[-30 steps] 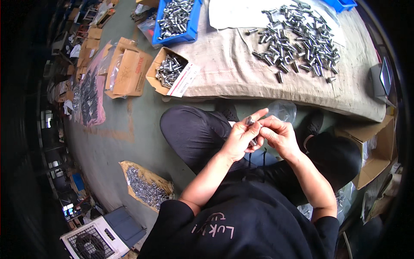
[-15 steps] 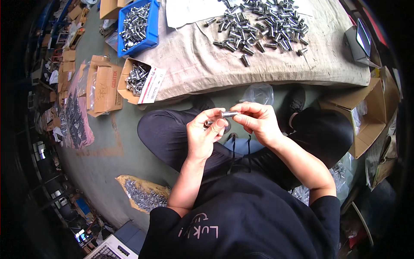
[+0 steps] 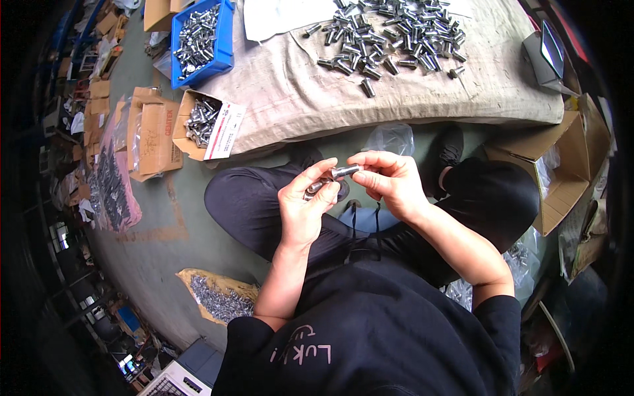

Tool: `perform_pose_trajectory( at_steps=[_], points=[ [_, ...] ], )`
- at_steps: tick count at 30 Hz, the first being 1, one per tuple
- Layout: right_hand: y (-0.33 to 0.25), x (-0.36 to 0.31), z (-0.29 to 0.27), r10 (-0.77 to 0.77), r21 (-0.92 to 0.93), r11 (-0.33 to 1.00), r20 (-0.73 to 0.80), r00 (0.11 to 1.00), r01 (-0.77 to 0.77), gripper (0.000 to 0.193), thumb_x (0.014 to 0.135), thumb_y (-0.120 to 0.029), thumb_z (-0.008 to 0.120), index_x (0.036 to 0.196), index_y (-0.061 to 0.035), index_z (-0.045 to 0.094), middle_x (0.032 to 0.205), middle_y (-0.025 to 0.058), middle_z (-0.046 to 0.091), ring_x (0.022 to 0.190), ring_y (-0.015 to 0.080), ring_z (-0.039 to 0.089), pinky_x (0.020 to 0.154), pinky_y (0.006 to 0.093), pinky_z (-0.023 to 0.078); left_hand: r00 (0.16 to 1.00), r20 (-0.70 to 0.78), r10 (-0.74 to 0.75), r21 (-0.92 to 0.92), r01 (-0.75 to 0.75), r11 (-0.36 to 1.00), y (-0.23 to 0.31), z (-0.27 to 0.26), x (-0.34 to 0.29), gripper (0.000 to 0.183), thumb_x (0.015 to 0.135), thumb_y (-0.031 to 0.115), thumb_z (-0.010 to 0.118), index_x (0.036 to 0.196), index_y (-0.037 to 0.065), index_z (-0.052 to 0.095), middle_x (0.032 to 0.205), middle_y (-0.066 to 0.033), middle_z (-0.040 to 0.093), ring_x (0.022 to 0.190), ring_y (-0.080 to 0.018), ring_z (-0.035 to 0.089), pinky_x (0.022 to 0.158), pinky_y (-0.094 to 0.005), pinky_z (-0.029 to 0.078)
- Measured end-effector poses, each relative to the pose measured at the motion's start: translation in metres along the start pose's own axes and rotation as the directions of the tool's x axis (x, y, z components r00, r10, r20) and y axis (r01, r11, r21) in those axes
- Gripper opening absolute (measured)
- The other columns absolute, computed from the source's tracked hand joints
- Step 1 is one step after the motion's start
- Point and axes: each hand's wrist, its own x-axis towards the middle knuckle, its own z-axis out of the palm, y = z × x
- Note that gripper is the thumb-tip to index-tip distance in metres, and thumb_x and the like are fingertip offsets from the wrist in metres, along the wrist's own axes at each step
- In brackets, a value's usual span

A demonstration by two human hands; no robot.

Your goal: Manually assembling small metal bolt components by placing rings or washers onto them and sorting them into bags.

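Note:
In front of my lap, a shiny metal bolt (image 3: pixel 345 171) lies between my two hands, its head toward the left. My left hand (image 3: pixel 300 208) is closed, thumb and fingers at the bolt's head end. A second metal piece, likely another bolt (image 3: pixel 317 186), shows between its thumb and fingers, partly hidden. With thumb and fingertips, my right hand (image 3: pixel 396 188) pinches the other end of the first bolt. Beyond my hands, a large pile of similar bolts (image 3: pixel 409 39) covers part of a cloth-draped table (image 3: pixel 284 86).
At the table's left stand a blue bin (image 3: pixel 228 56) of bolts and a small carton (image 3: pixel 224 135) of metal parts. A brown carton (image 3: pixel 155 135) sits further left. An open cardboard box (image 3: pixel 528 148) stands right. Small parts (image 3: pixel 221 300) lie on yellow sheeting at lower left.
The bolt has tilted, its right end now slightly higher, and more of the second metal piece shows in my left hand. Both hands and the whole scene sit slightly further left in view.

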Motion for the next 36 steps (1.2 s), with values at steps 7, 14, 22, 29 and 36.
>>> perform_pose_trajectory(
  at_steps=[7, 14, 22, 29, 36],
  points=[
    [0.001, 0.000, -0.003, -0.075, -0.095, 0.992, 0.058, 0.995, 0.080, 0.020, 0.078, -0.006, 0.062, 0.096, -0.0004, 0.061, 0.078, 0.0004, 0.061, 0.070, 0.0038, 0.053, 0.063, 0.0173, 0.042, 0.986, -0.060, -0.157, -0.019, 0.156, 0.988, 0.008, 0.006, 0.001, 0.029, 0.079, 0.001, 0.060, 0.107, -0.002, 0.056, 0.079, -0.0033, 0.059, 0.057, -0.0033, 0.044, 0.047, -0.0146, 0.032],
    [0.009, 0.005, -0.010, 0.056, 0.310, 0.947, 0.086, 0.995, -0.080, 0.015, 0.077, -0.008, 0.063, 0.092, -0.0023, 0.060, 0.076, 0.0014, 0.058, 0.057, 0.0056, 0.048, 0.051, 0.0185, 0.038, 1.000, -0.015, -0.024, 0.193, 0.027, 0.981, -0.004, 0.003, 0.002, 0.029, 0.077, -0.002, 0.061, 0.105, -0.003, 0.055, 0.080, -0.0057, 0.059, 0.064, -0.0062, 0.051, 0.054, -0.0170, 0.041],
    [-0.011, -0.001, -0.001, 0.174, -0.181, 0.972, 0.114, 0.978, -0.152, 0.013, 0.077, -0.014, 0.064, 0.081, -0.0037, 0.058, 0.058, -0.0016, 0.048, 0.051, 0.0036, 0.044, 0.043, 0.0184, 0.034, 0.997, 0.027, 0.067, 0.576, -0.070, 0.814, 0.004, 0.013, 0.001, 0.046, 0.071, -0.009, 0.060, 0.115, -0.002, 0.048, 0.085, -0.0070, 0.061, 0.073, -0.0109, 0.058, 0.066, -0.0231, 0.048],
    [0.006, 0.003, 0.002, -0.397, -0.526, 0.686, 0.306, 0.865, 0.502, 0.014, 0.075, -0.010, 0.066, 0.083, -0.0002, 0.059, 0.065, -0.0012, 0.052, 0.060, 0.0033, 0.047, 0.051, 0.0207, 0.039, 0.977, 0.135, 0.164, 0.863, -0.197, 0.466, 0.007, 0.018, 0.000, 0.060, 0.063, -0.003, 0.066, 0.119, 0.006, 0.045, 0.090, -0.0142, 0.060, 0.078, -0.0270, 0.061, 0.067, -0.0340, 0.050],
    [-0.005, -0.004, 0.002, -0.077, -0.325, 0.938, 0.137, 0.988, 0.118, 0.016, 0.077, -0.013, 0.065, 0.085, -0.0008, 0.057, 0.067, -0.0023, 0.053, 0.059, 0.0014, 0.044, 0.053, 0.0184, 0.039, 0.978, 0.105, 0.179, 0.778, -0.193, 0.597, 0.007, 0.007, 0.000, 0.042, 0.067, -0.006, 0.063, 0.107, 0.000, 0.054, 0.092, -0.0102, 0.059, 0.076, -0.0124, 0.059, 0.064, -0.0237, 0.049]
  ],
)
